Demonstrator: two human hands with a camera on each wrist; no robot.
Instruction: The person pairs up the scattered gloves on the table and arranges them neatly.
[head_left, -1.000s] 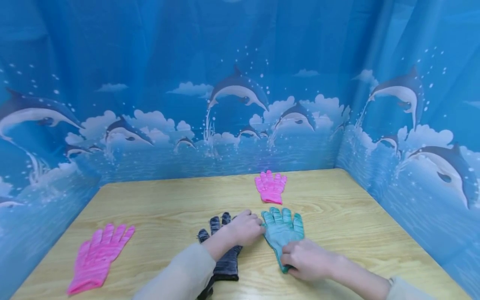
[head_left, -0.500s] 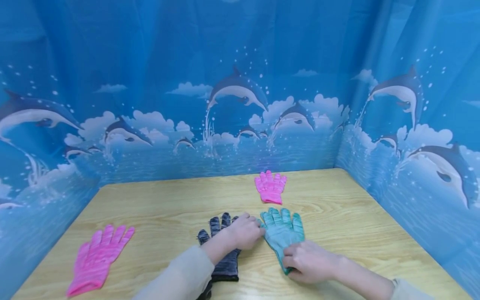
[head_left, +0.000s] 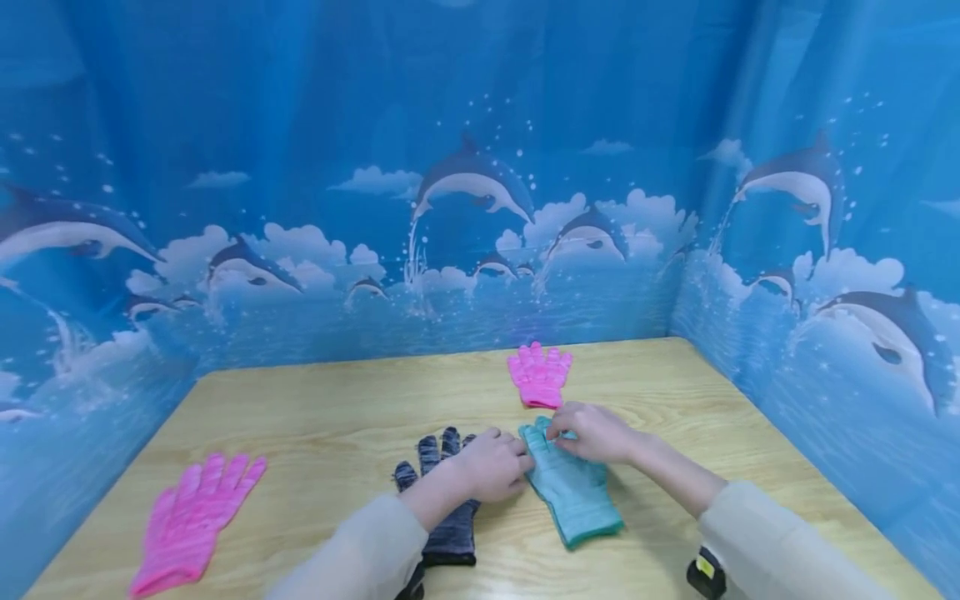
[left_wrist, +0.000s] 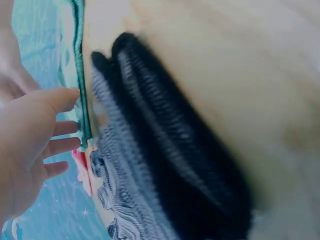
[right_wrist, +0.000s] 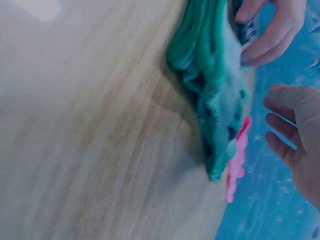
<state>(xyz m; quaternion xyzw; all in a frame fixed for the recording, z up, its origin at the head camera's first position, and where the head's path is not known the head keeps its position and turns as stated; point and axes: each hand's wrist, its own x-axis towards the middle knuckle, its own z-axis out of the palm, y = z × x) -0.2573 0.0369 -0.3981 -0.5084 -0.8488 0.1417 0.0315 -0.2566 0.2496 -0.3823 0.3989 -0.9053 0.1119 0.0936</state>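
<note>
On a wood-grain worktop (head_left: pixel 315 417), a green glove (head_left: pixel 573 496) lies just right of the left hand (head_left: pixel 491 465), whose relaxed fingers touch its edge; the right hand (head_left: pixel 594 433), loosely bent, is over its finger end.

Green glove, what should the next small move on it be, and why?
Perhaps smooth the far end of the green glove with the right hand: that hand is over that end, the left hand is at the glove's edge, and the right wrist view shows the glove uneven rather than flat.
</note>
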